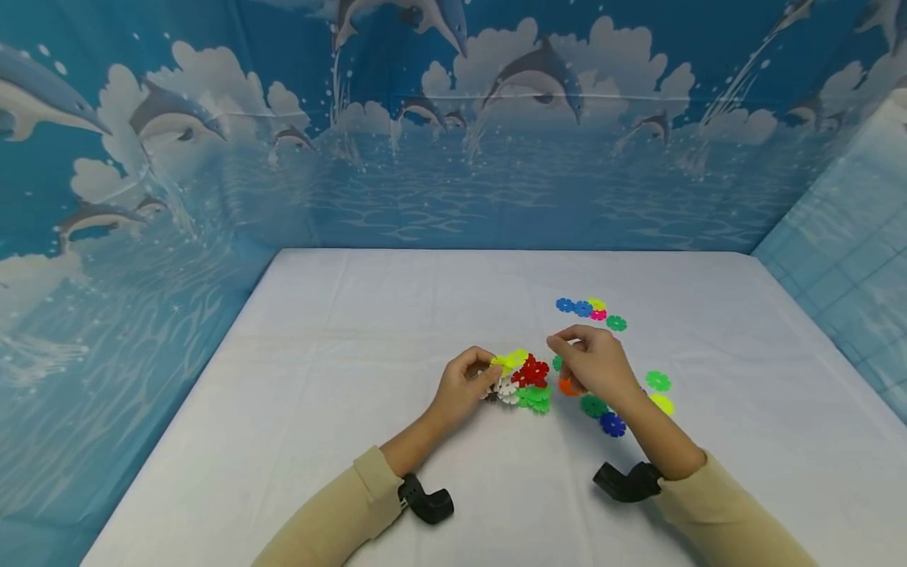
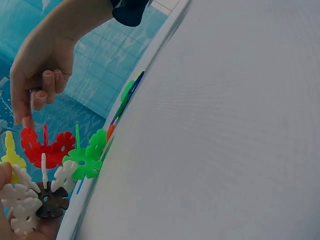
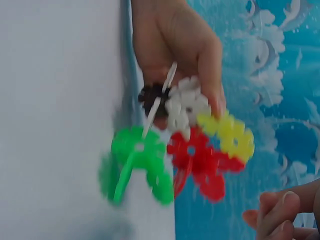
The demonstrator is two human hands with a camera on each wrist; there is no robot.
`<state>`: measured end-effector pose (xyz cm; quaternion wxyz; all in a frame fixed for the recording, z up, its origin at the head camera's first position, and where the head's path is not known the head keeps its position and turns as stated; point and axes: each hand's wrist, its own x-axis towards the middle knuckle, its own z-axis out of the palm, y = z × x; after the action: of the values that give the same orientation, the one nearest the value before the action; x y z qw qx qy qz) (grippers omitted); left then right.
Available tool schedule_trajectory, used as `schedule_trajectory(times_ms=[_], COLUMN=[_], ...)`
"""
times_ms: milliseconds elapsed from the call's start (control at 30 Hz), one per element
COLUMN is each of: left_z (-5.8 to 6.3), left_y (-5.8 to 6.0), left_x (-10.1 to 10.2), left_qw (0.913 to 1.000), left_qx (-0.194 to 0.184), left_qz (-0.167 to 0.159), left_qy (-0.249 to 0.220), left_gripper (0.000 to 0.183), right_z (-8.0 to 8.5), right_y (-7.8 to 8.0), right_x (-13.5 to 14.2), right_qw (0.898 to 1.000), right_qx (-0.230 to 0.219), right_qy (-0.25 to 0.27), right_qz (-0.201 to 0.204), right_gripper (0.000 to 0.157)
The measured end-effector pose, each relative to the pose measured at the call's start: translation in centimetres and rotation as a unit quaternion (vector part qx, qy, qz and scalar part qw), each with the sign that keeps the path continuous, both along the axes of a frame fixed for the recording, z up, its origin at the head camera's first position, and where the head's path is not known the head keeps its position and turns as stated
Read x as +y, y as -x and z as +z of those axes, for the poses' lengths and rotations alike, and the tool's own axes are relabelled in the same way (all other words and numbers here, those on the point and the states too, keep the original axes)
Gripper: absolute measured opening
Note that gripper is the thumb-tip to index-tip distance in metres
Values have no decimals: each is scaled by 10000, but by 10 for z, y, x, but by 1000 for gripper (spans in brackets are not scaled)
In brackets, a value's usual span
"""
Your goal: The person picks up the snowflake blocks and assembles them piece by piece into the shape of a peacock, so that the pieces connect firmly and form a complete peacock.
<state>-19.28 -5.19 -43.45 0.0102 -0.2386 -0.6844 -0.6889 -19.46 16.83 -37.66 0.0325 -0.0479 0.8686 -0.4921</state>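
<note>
My left hand [image 1: 459,387] grips a cluster of joined plastic snowflake discs [image 3: 190,150]. Slotted together in it are white discs [image 3: 187,107], a black disc [image 2: 51,200], red discs [image 1: 531,372], green discs [image 3: 137,147] and yellow discs [image 1: 512,361]. In the right wrist view the thumb lies along the white and yellow parts. To the right of the cluster my right hand [image 1: 598,364] hovers, apart from it in the head view, fingers loosely bent and nothing visible between them.
Loose discs lie on the white table [image 1: 340,331]: an orange disc [image 1: 569,387] under the right hand, a dark blue disc [image 1: 612,425] near the right wrist, a green disc [image 1: 658,381] farther right, and blue discs [image 1: 574,306] behind. A dolphin-print curtain [image 1: 496,181] stands behind the table.
</note>
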Motion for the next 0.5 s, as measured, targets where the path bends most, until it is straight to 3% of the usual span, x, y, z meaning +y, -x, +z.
schedule_trajectory(times_ms=[267,367,500], left_z=[0,0,-15], left_y=[1,2,11], left_x=[0,0,1], left_qw=[9994,9987,9970], left_qx=[-309,-468,-726], left_qz=[149,200,253], left_qy=[-21,41,104], left_gripper=[15,16,18], right_z=[-8,-14,-22], right_y=[7,12,18], right_x=[55,75,99], right_qw=[9961,9925,9861], right_qx=[-672,-841,-963], right_qy=[-556,-880,-1173], right_qz=[-162,105,670], right_gripper=[44,43,37])
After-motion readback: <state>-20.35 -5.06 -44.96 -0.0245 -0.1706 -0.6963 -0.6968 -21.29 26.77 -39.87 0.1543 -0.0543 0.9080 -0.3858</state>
